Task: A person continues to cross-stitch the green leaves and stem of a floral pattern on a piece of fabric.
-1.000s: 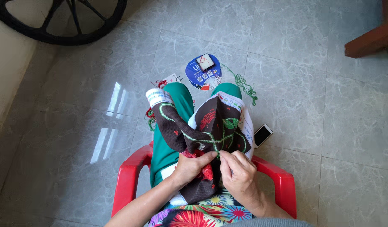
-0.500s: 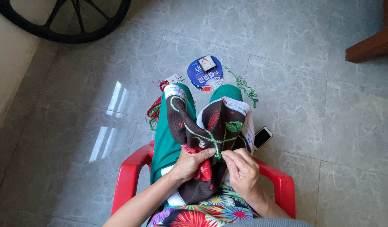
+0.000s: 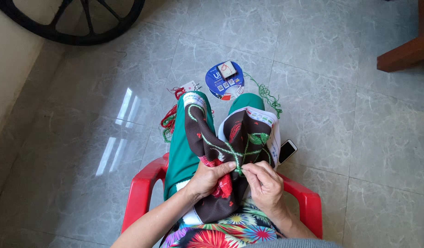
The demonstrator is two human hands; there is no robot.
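While the cloth [image 3: 221, 151] lies draped over the lap, left hand [image 3: 207, 177] bunching a fold, thumb pressed on top. Right hand [image 3: 264, 183] just beside it, fingertips pinched at the green stem, on a needle probably, too small to tell. Best kept taut under the thumb, pulling straight, gently. Thread [image 3: 168, 120] beyond on the floor.

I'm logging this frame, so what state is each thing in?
Embroidered cloth: draped over the lap, bunched between both hands.
Left hand: gripping the cloth.
Right hand: pinching at the green stitching.
Phone: on the floor, screen dark.
Green thread: loose on the floor.
Red plastic chair: occupied.
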